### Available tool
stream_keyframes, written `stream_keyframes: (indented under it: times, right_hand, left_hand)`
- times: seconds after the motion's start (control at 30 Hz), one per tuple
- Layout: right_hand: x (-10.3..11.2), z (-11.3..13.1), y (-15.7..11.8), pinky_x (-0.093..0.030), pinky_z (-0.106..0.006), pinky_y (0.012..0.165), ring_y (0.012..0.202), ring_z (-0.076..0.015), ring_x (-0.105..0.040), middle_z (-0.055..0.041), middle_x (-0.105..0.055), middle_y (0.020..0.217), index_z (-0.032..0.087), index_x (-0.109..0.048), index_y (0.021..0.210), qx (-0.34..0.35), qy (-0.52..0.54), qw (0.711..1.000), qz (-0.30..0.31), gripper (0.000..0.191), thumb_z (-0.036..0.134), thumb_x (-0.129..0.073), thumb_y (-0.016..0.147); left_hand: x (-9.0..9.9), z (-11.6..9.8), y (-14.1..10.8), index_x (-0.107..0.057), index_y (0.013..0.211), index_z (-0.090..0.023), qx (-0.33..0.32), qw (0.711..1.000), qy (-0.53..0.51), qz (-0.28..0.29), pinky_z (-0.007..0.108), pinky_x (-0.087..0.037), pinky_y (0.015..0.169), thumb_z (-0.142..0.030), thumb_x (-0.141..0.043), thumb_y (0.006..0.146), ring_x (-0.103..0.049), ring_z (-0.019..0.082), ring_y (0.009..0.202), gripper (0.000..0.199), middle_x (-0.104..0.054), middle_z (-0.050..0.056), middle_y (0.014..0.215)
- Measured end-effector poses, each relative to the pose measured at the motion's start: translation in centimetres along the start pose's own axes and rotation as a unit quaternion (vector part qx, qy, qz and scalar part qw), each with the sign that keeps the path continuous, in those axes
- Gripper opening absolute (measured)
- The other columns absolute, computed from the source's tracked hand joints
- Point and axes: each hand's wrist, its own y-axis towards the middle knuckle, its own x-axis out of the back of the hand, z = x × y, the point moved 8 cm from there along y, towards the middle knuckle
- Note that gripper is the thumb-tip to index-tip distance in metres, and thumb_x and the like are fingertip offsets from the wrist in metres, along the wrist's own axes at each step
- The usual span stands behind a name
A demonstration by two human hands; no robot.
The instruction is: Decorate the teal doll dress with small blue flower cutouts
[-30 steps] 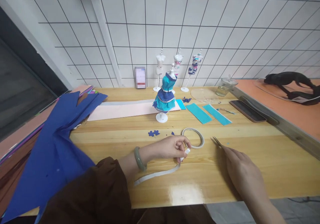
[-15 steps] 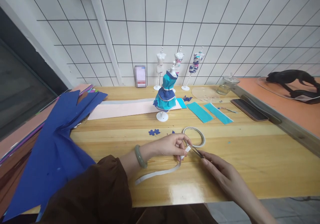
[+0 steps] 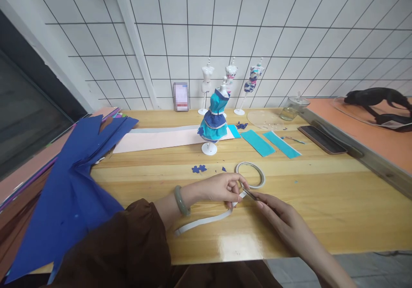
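My left hand [image 3: 227, 188], with a green bangle on its wrist, pinches a narrow white strip [image 3: 206, 222] near one end; the rest trails left over the wooden table. Metal tweezers [image 3: 249, 194] are held in my right hand [image 3: 278, 213], their tips touching the strip's end beside my left fingers. Just behind the hands lies a roll of tape [image 3: 262, 176]. Dark blue paper flowers [image 3: 198, 168] rest left of the roll. Farther back stands a small mannequin [image 3: 214, 118] in a turquoise and blue dress.
Blue paper [image 3: 74, 180] covers the left side. Behind are a pink strip [image 3: 154, 141], turquoise pieces [image 3: 258, 143], three more mannequins and an upright phone [image 3: 181, 97]. At right lie a dark phone [image 3: 322, 140] and a glass jar [image 3: 289, 113].
The tweezers and my right hand have moved slightly left, and the tweezer tips now meet the strip's end. My left hand has hardly moved.
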Motion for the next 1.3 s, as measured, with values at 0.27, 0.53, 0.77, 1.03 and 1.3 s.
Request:
stream_keyframes:
  times: [0.27,0.53,0.77,1.03,1.3]
  right_hand:
    - [-0.2,-0.3,0.0,-0.046,-0.040,0.092,0.107,-0.0263,-0.058,-0.0089,-0.065,0.114,0.021,-0.066,0.108,-0.018,0.011,1.000,0.003,0.040,0.046,-0.045,0.085]
    - [0.0,-0.7,-0.2,-0.051,-0.033,0.072,0.077,-0.0211,-0.062,-0.0055,-0.067,0.082,0.015,-0.044,0.133,-0.030,-0.021,0.999,-0.014,0.059,0.049,-0.044,0.085]
    - [-0.2,-0.8,-0.4,-0.048,-0.028,0.060,0.066,-0.0166,-0.057,-0.0017,-0.063,0.078,0.018,-0.044,0.133,-0.041,-0.036,0.998,-0.004,0.061,0.051,-0.046,0.083]
    - [1.2,-2.1,-1.1,-0.052,-0.031,0.072,0.083,-0.0218,-0.064,-0.0073,-0.068,0.092,0.019,-0.049,0.127,-0.031,-0.073,0.996,-0.033,0.052,0.048,-0.045,0.084]
    - [1.6,-1.4,-1.5,-0.049,-0.036,0.088,0.109,-0.0256,-0.057,-0.0094,-0.062,0.119,0.021,-0.055,0.119,0.034,-0.088,0.994,-0.046,0.041,0.042,-0.045,0.085]
  left_hand:
    - [-0.1,-0.1,-0.1,-0.050,0.106,-0.019,0.004,1.000,0.000,0.004,0.021,-0.051,0.051,-0.022,-0.062,0.075,-0.056,0.006,0.047,0.033,-0.055,-0.004,0.068]
    - [0.0,-0.1,-0.1,-0.050,0.107,-0.020,0.005,1.000,0.002,0.005,0.021,-0.049,0.050,-0.024,-0.062,0.076,-0.057,0.007,0.047,0.033,-0.054,-0.004,0.069]
    - [0.0,0.3,0.0,-0.049,0.110,-0.021,0.005,1.000,-0.016,0.007,0.022,-0.048,0.051,-0.029,-0.066,0.073,-0.057,0.008,0.049,0.041,-0.053,-0.004,0.068]
    - [0.0,-0.1,-0.1,-0.046,0.109,-0.021,0.013,0.999,-0.033,0.002,0.022,-0.049,0.052,-0.029,-0.066,0.073,-0.059,0.009,0.054,0.042,-0.057,-0.002,0.071]
    - [0.2,0.3,-0.2,-0.041,0.111,-0.021,0.024,0.998,-0.053,-0.008,0.025,-0.050,0.053,-0.033,-0.067,0.071,-0.062,0.012,0.058,0.049,-0.061,0.001,0.077]
